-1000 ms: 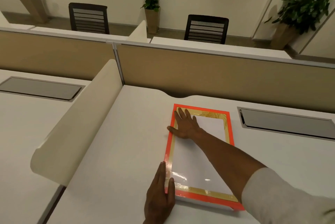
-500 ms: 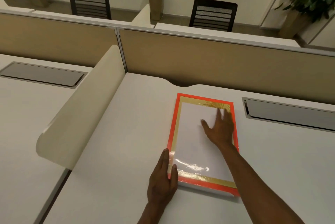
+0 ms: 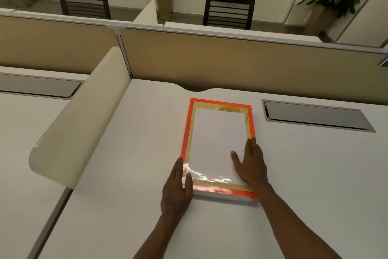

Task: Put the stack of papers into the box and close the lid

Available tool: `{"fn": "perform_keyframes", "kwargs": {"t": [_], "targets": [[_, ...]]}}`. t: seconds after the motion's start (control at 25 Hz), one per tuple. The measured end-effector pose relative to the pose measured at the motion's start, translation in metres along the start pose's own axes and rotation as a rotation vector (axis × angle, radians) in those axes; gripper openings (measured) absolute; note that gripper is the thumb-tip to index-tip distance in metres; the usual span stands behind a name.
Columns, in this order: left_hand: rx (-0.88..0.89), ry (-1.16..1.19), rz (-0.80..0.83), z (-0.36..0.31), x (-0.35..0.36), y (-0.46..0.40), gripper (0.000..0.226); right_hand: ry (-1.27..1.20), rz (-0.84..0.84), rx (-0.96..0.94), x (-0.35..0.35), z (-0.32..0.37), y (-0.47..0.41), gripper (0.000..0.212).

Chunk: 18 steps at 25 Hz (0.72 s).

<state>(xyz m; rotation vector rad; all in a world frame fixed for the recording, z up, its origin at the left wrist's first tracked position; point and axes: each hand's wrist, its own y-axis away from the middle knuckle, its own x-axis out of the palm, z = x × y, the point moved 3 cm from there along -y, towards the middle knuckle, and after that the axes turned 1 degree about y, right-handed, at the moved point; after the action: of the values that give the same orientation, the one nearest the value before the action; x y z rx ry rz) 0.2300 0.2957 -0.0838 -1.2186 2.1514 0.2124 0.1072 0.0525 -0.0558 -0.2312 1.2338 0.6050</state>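
A flat box (image 3: 218, 145) lies on the white desk (image 3: 130, 174), its lid down. The lid has an orange border, a gold inner band and a clear window showing white paper underneath. My left hand (image 3: 177, 189) rests flat against the box's near left corner, the thumb on the lid's edge. My right hand (image 3: 251, 164) lies flat on the lid's near right part, fingers together and pointing away. Neither hand grips anything.
A cream curved divider (image 3: 84, 118) runs along the desk's left side. A tan partition (image 3: 252, 65) closes the far edge. A grey cable hatch (image 3: 315, 115) sits in the desk to the right of the box. Two black chairs and potted plants stand beyond.
My right hand has slid from the lid's far left corner across to the right and back toward me along the right edge. My left hand has stayed at the near left corner.
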Motion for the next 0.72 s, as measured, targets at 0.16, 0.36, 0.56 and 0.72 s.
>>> {"fn": "perform_keyframes", "kwargs": {"t": [0.16,0.36,0.56,0.72], "targets": [[-0.026,-0.001,0.038,-0.002,-0.001,0.001,0.062,-0.108,-0.011,-0.039,-0.012,-0.011,0.01,0.085],[-0.011,-0.006,0.051,0.0,-0.002,0.003,0.065,-0.102,-0.11,-0.118,0.011,-0.028,0.086,0.084],[-0.074,-0.003,0.117,-0.003,-0.002,0.007,0.065,-0.046,-0.026,-0.101,0.012,-0.026,0.093,0.078],[-0.058,-0.121,0.061,-0.012,-0.011,0.001,0.061,-0.155,0.055,-0.134,-0.003,-0.032,0.094,0.084]]}}
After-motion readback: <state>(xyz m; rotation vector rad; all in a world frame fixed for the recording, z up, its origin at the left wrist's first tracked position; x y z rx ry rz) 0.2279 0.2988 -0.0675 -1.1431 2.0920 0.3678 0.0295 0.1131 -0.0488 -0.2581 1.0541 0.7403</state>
